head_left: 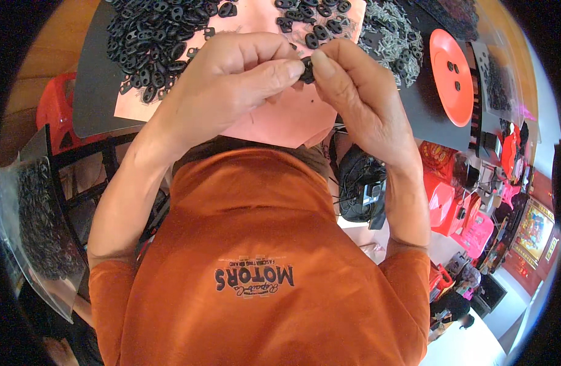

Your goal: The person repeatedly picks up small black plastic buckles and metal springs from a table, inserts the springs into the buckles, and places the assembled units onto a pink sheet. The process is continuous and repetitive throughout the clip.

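Note:
Both my hands meet above a pink sheet (293,119) on the table. My left hand (231,76) and my right hand (354,85) pinch one small black plastic part (307,68) between thumbs and fingertips. A big heap of the same black oval parts (152,36) lies on the sheet to the upper left. A smaller scatter of black parts (314,21) lies just beyond my fingers. A pile of small grey metal pieces (390,36) sits to the right of my right hand.
An orange round plate (451,76) with two black parts on it stands at the right. A clear bag of black parts (39,226) hangs at the left. Red plastic stools (451,207) stand at the right, below the table edge. My orange shirt fills the lower middle.

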Tool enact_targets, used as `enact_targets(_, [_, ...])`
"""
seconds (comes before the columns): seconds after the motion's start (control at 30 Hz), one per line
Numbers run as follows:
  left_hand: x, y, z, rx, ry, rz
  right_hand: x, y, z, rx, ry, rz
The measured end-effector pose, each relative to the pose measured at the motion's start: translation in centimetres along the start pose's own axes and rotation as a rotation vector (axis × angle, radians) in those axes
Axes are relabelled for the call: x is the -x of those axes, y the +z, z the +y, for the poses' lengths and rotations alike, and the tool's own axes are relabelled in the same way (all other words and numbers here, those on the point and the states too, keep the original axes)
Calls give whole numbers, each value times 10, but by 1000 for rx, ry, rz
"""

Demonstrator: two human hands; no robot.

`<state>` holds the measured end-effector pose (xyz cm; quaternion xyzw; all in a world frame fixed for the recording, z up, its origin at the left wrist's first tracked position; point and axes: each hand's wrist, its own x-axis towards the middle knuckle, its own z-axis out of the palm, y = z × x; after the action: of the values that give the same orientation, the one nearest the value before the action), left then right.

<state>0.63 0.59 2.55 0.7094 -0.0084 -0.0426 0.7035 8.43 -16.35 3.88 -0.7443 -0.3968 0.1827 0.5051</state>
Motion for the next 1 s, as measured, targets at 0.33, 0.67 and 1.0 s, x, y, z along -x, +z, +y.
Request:
enact_targets(0.33, [14, 8, -1, 217, -121, 40, -10, 5, 3, 28, -64, -4])
enact_targets(0.67, [21, 9, -7, 260, -113, 162, -4, -3, -3, 61, -114, -22])
enact_targets(1.0, [25, 8, -7, 347, -90, 181, -7, 10, -2, 491, -491, 22])
